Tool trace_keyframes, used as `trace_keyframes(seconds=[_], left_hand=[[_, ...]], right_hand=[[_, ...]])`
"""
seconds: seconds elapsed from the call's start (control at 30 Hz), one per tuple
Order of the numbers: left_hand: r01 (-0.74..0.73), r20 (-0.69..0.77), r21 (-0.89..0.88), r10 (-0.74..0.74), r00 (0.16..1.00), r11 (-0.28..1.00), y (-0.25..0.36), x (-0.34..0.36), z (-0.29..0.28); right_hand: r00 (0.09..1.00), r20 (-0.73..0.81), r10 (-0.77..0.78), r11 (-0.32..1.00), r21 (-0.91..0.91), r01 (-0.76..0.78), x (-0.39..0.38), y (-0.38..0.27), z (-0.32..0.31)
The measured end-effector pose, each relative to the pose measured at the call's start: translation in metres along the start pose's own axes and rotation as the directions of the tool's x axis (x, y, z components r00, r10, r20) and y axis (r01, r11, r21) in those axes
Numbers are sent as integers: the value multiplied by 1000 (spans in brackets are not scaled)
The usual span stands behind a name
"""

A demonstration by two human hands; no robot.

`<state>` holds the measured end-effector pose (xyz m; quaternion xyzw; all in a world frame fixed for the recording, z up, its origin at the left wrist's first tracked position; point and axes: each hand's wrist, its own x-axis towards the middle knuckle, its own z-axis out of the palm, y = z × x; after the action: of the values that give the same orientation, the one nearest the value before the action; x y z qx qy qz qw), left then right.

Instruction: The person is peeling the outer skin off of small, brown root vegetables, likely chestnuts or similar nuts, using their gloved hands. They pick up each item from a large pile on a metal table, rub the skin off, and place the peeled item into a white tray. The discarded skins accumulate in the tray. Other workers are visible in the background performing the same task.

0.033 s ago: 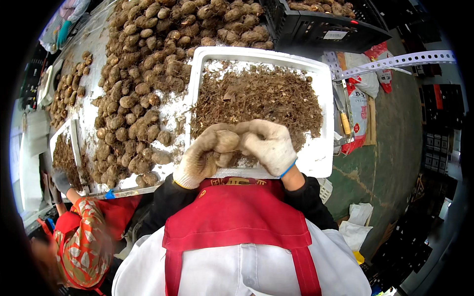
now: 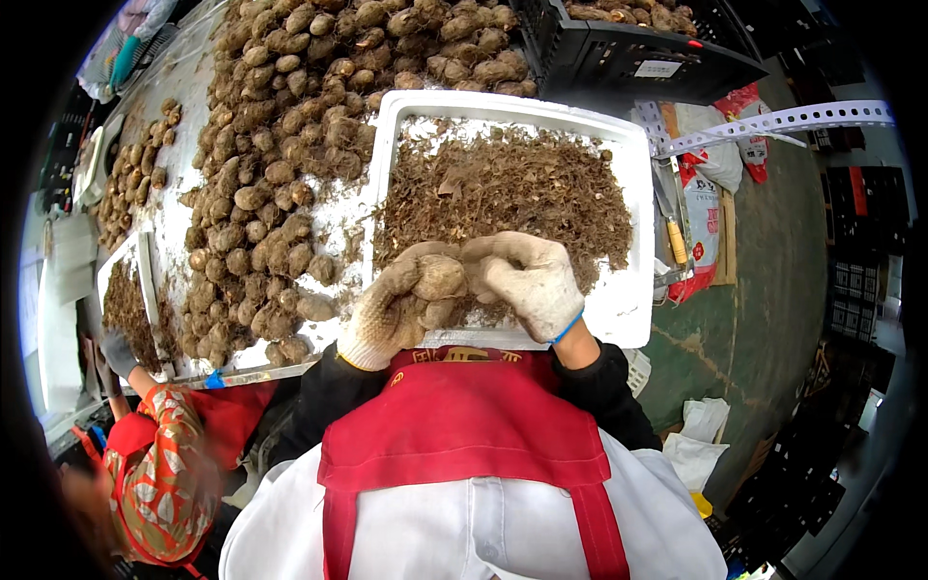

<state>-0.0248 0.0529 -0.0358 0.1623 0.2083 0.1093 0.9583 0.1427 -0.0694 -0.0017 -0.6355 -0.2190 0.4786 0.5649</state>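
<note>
- Gloved left hand clamps its fingers around a brown tuber over a white foam box.
- Gloved right hand curls close; whether its fingers grip anything cannot be told.
- Heaped tubers crowd the tabletop at left.

A produce workshop: hairy brown tubers lie heaped across a worktable, near a black plastic crate, with a co-worker at its edge.

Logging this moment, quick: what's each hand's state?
Left hand: holding a brown tuber.
Right hand: curled close beside it; whether gripping anything cannot be told.
</note>
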Motion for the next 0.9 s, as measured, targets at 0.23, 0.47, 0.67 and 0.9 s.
trace_keyframes(seconds=[0.23, 0.47, 0.67, 0.9], left_hand=[[-52, -70, -59, 48, 996, 997, -2, -4, 4], [-170, 31, -32, 171, 985, 985, 5, -33, -25], [-600, -427, 44, 558, 712, 799, -12, -125, -102], [-716, -826, 211, 513, 233, 665, -72, -191, -216]], right_hand=[[994, 104, 43, 999, -30, -40, -1, -21, 1], [991, 133, 27, 979, -205, 1, 3, -11, 9], [983, 185, 17, 934, -354, 51, 5, 13, 4], [957, 265, 116, 954, -299, -33, 8, 16, 17]])
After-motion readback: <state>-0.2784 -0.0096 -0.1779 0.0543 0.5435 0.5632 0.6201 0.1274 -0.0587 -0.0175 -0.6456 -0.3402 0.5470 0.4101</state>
